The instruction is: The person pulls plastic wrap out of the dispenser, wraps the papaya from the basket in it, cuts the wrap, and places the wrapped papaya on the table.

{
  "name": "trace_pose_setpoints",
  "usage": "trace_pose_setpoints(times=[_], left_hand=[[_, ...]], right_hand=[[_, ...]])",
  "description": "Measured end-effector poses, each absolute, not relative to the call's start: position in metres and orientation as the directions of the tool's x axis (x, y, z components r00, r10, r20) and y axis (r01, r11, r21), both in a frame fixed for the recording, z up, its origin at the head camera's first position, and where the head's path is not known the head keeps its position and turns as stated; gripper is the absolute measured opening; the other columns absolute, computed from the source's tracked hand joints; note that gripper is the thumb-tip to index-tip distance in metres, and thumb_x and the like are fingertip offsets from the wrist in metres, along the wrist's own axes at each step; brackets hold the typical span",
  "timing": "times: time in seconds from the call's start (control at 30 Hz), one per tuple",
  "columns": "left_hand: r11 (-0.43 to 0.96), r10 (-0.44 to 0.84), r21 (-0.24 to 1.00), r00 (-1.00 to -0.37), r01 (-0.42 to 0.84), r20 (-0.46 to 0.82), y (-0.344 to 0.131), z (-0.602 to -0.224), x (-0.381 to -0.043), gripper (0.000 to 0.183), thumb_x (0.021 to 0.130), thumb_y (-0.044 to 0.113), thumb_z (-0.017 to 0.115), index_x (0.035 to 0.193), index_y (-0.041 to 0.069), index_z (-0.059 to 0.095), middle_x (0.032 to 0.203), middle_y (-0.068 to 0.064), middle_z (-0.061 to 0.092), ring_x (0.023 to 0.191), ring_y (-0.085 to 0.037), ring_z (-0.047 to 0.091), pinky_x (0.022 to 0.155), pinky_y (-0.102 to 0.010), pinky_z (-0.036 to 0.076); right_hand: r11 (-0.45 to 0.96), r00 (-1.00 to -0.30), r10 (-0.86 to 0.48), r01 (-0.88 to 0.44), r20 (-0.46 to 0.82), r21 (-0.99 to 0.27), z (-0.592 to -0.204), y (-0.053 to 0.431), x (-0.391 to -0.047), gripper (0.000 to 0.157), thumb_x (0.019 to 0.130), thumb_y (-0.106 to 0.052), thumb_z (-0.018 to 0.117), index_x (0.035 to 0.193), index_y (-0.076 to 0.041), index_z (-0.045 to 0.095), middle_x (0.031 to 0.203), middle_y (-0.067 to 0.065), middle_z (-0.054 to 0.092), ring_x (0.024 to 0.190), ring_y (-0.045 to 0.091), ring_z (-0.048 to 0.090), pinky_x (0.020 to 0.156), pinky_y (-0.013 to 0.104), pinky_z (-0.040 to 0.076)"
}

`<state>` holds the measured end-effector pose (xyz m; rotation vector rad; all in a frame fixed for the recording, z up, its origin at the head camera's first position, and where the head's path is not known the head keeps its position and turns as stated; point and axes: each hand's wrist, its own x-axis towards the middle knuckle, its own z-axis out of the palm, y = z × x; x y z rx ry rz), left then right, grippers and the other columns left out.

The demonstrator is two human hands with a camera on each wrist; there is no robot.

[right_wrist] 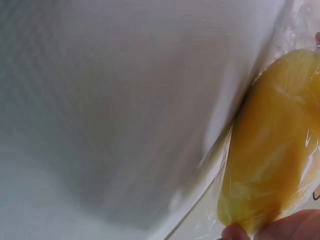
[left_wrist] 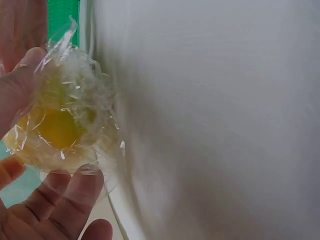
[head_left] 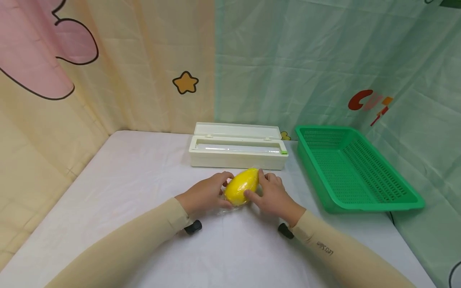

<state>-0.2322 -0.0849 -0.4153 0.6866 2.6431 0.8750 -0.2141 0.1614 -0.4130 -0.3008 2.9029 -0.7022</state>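
One left hand point(head_left: 209, 193) and right hand point(head_left: 272, 195) pinch a film-wrapped, yellow oval fruit point(head_left: 240, 187) before the white plastic box point(head_left: 237, 161). It seems firm but slippery; hold its rounded ends.

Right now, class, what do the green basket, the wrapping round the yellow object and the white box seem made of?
Green basket: probably moulded plastic, slightly glossy, judging by its regular perforations.
Wrapping: apparently thin, shiny plastic film; it crinkles and the yellow object shows through.
White box: likely rigid plastic, smooth and low-gloss, with crisp straight edges.
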Motion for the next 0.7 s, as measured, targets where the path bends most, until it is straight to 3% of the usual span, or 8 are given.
trace_pose_setpoints(times=[0.17,0.33,0.47,0.57,0.7], left_hand=[[0.708,0.545,0.593,-0.831,0.385,-0.111,-0.083,-0.413,-0.229,0.097,0.083,0.047,0.089,0.163,0.033,0.036,0.135,0.001,0.059,0.108,-0.014,0.064,0.097,-0.035,0.056],[0.671,0.535,0.669,-0.834,0.321,-0.137,-0.085,-0.412,-0.227,0.081,0.091,0.054,0.079,0.157,0.030,0.039,0.145,-0.002,0.058,0.119,-0.020,0.068,0.103,-0.042,0.057],[0.647,0.513,0.711,-0.847,0.276,-0.138,-0.086,-0.412,-0.226,0.072,0.096,0.049,0.075,0.153,0.024,0.038,0.153,-0.008,0.057,0.121,-0.022,0.070,0.106,-0.046,0.055],[0.645,0.495,0.726,-0.854,0.239,-0.158,-0.088,-0.412,-0.224,0.084,0.094,0.046,0.079,0.158,0.023,0.031,0.155,-0.012,0.054,0.116,-0.022,0.070,0.108,-0.048,0.054],[0.636,0.499,0.749,-0.840,0.188,-0.214,-0.096,-0.412,-0.220,0.098,0.090,0.049,0.082,0.165,0.029,0.022,0.154,-0.011,0.055,0.110,-0.017,0.071,0.105,-0.046,0.054]], right_hand=[[0.842,-0.961,-0.234,-0.124,-0.148,-0.525,-0.411,0.159,-0.218,0.105,0.099,-0.068,0.056,0.169,-0.004,0.010,0.163,0.031,0.031,0.141,0.045,0.039,0.111,0.065,0.047],[0.797,-0.949,-0.285,-0.155,-0.137,-0.584,-0.412,0.154,-0.223,0.098,0.102,-0.062,0.056,0.169,-0.007,0.010,0.166,0.029,0.028,0.142,0.044,0.047,0.115,0.063,0.045],[0.749,-0.926,-0.350,-0.185,-0.142,-0.636,-0.410,0.148,-0.225,0.096,0.103,-0.055,0.059,0.170,-0.009,0.008,0.166,0.026,0.027,0.139,0.040,0.051,0.118,0.057,0.044],[0.727,-0.915,-0.372,-0.181,-0.158,-0.662,-0.407,0.141,-0.223,0.096,0.101,-0.053,0.064,0.170,-0.015,0.009,0.166,0.021,0.028,0.136,0.035,0.053,0.117,0.053,0.047],[0.714,-0.898,-0.405,-0.195,-0.170,-0.673,-0.406,0.134,-0.219,0.095,0.099,-0.054,0.067,0.171,-0.022,0.013,0.165,0.017,0.030,0.133,0.030,0.055,0.114,0.049,0.051]])
